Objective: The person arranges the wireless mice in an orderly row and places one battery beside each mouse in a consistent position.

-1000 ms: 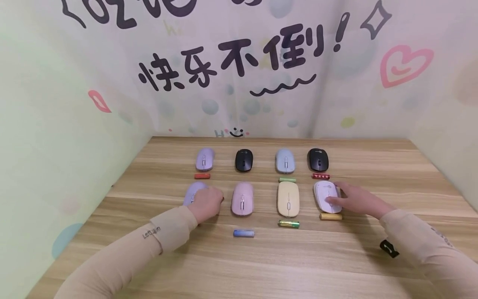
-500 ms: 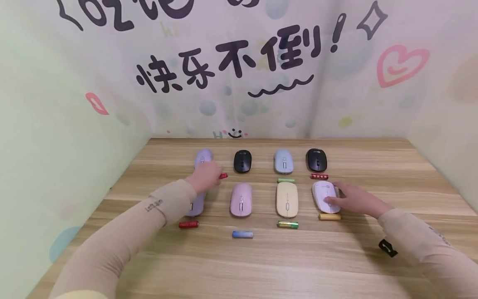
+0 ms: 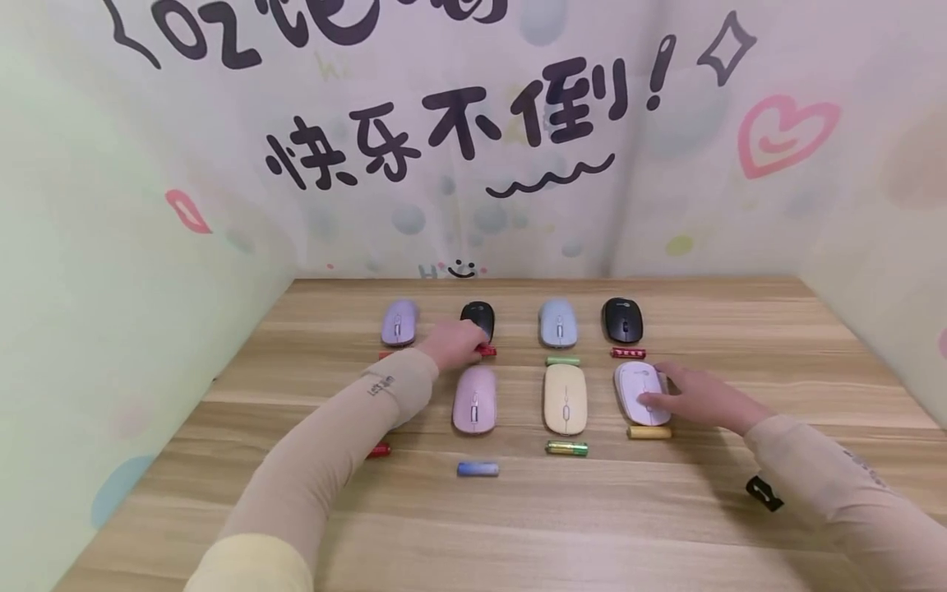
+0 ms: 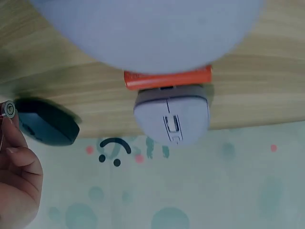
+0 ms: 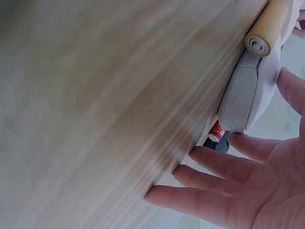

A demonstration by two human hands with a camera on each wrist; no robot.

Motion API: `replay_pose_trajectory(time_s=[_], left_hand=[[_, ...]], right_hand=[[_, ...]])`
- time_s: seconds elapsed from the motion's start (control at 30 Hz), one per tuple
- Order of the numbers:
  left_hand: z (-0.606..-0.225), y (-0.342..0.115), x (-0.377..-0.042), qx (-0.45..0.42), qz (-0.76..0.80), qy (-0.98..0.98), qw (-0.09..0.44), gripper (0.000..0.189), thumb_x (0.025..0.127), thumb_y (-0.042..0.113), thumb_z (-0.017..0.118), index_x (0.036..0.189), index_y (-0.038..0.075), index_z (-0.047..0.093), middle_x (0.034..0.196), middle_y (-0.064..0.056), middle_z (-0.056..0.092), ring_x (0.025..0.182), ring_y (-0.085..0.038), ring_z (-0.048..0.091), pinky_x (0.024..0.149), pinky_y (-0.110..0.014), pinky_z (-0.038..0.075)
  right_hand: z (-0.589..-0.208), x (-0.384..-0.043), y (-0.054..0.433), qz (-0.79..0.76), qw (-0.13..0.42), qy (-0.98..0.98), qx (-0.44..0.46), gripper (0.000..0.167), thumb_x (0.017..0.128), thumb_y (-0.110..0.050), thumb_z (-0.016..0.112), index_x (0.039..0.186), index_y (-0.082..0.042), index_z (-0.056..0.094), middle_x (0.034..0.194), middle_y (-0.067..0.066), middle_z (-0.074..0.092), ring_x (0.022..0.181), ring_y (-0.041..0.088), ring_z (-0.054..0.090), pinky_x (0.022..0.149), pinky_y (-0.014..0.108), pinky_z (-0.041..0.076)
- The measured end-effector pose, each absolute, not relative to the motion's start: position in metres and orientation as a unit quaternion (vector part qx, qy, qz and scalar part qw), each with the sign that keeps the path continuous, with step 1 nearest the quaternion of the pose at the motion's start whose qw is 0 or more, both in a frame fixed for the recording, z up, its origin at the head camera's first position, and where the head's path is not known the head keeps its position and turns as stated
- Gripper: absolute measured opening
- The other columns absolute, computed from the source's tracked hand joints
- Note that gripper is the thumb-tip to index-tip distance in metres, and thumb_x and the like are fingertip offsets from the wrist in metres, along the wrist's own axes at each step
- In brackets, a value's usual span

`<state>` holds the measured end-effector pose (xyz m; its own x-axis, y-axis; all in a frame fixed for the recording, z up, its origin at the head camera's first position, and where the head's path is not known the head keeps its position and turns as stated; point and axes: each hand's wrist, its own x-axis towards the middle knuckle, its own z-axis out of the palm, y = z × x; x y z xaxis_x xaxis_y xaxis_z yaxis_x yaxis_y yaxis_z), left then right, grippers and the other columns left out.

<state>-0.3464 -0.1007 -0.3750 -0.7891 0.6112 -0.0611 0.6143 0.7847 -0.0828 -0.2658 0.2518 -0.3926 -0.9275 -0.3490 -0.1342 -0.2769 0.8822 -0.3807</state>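
My left hand [image 3: 455,344] pinches a red battery [image 3: 487,351] just in front of the black mouse [image 3: 478,316] in the back row. In the left wrist view, that battery's end [image 4: 8,109] pokes out between thumb and finger. My right hand [image 3: 699,395] rests at the pale lilac mouse [image 3: 639,390] in the front row, thumb on its top. From the right wrist, its fingers [image 5: 209,167] look fairly straight, with the index fingertip at the mouse's end. A gold-coloured battery [image 5: 264,28] lies in front of this mouse. My left sleeve hides the front purple mouse.
The back row also holds a purple mouse [image 3: 399,322], a light blue mouse [image 3: 558,322] and another black mouse [image 3: 622,321]. Pink [image 3: 474,400] and cream [image 3: 565,400] mice stand in front. Batteries, one of them blue [image 3: 478,469], lie before them. A black clip-like piece [image 3: 764,493] lies near my right sleeve.
My left hand has moved from the front purple mouse, past the back purple one, rightward to the black mouse, carrying the red battery. My right hand keeps its place. The head view has shifted slightly.
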Motion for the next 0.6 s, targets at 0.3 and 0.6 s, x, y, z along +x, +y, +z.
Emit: replay_pose_trajectory(time_s=[0.3, 0.6], left_hand=[[-0.3838, -0.1003, -0.3497, 0.316, -0.051, 0.947, 0.021, 0.007, 0.083, 0.02, 0.066, 0.083, 0.013, 0.064, 0.089, -0.006, 0.066, 0.08, -0.02, 0.061, 0.071, -0.038, 0.049], [-0.3858, -0.1016, -0.3502, 0.316, -0.058, 0.947, 0.019, 0.009, 0.084, 0.018, 0.065, 0.09, 0.012, 0.068, 0.094, -0.006, 0.068, 0.086, -0.019, 0.063, 0.073, -0.037, 0.05]], right_hand=[[-0.3938, -0.2673, 0.2504, -0.184, 0.106, 0.964, -0.16, 0.082, 0.085, -0.051, 0.055, 0.13, 0.014, 0.035, 0.119, 0.037, 0.048, 0.107, 0.049, 0.048, 0.087, 0.057, 0.039], [-0.3935, -0.2664, 0.2523, -0.179, 0.095, 0.965, -0.164, 0.078, 0.085, -0.047, 0.057, 0.128, 0.015, 0.037, 0.113, 0.036, 0.052, 0.101, 0.046, 0.053, 0.084, 0.055, 0.042]])
